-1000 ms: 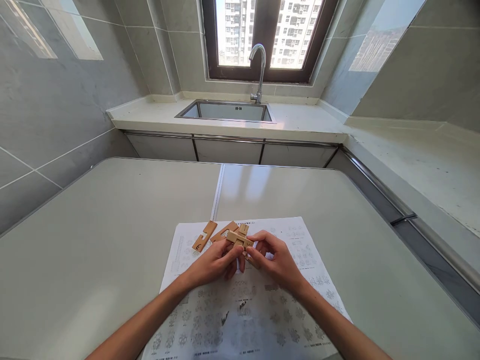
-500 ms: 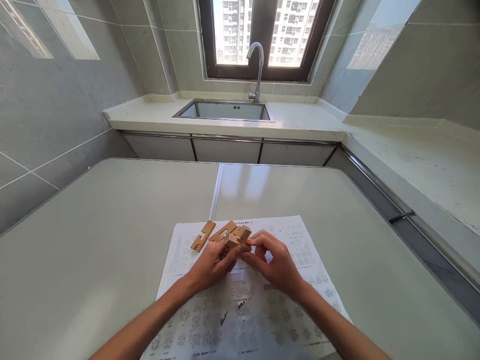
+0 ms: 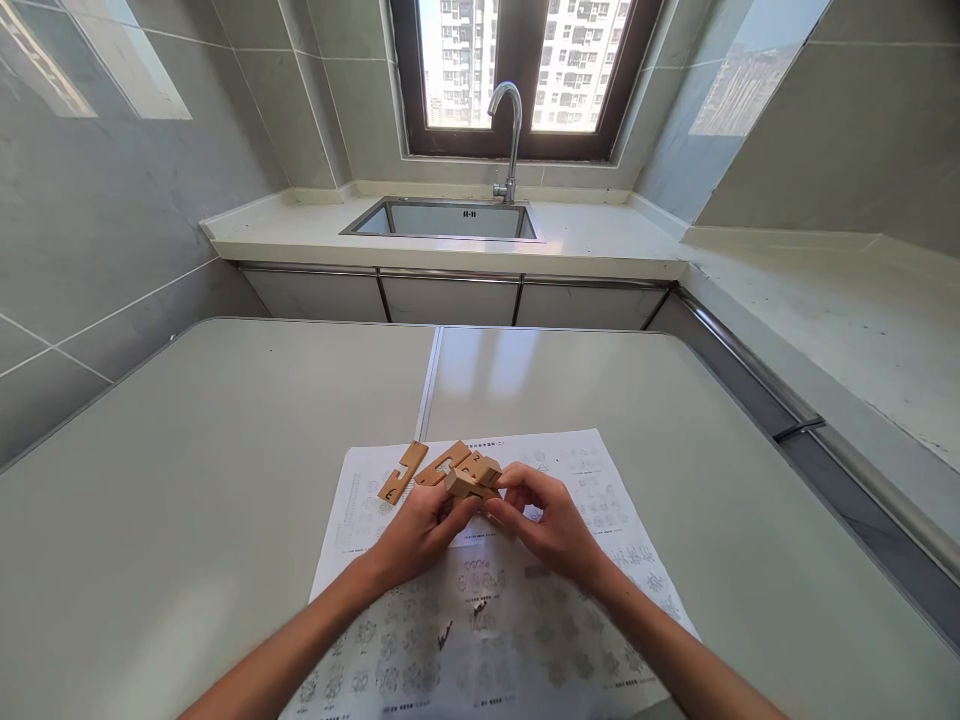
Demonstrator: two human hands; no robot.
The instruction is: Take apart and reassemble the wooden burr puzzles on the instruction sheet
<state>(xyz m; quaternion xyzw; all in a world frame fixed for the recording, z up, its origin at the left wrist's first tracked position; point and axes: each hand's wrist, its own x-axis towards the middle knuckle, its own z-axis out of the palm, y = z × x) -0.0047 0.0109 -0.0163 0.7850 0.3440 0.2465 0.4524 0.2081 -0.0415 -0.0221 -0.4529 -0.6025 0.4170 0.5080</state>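
Note:
Above a printed paper sheet [image 3: 480, 660], a small cluster of interlocked wooden pieces [image 3: 472, 477] is held between both hands. My left hand [image 3: 421, 528] has its thumb and fingers closed on the cluster's left and lower side. On the right side, my right hand [image 3: 550, 520] pinches the cluster with thumb and index finger. A notched wooden piece [image 3: 403, 472] lies apart at the sheet's upper left. Another wooden piece with a cut-out slot [image 3: 444, 464] rests just behind the cluster; the held pieces partly hide it.
The sheet lies on a pale table [image 3: 187, 450] with a seam down its middle. Beyond the table stands a white counter [image 3: 607, 225] with a sink [image 3: 450, 218] and a faucet [image 3: 514, 140] under a window. Tiled walls flank both sides.
The held cluster has turned slightly, and its upper block now points more to the right. The whole view has shifted a little. Both hands keep their grip.

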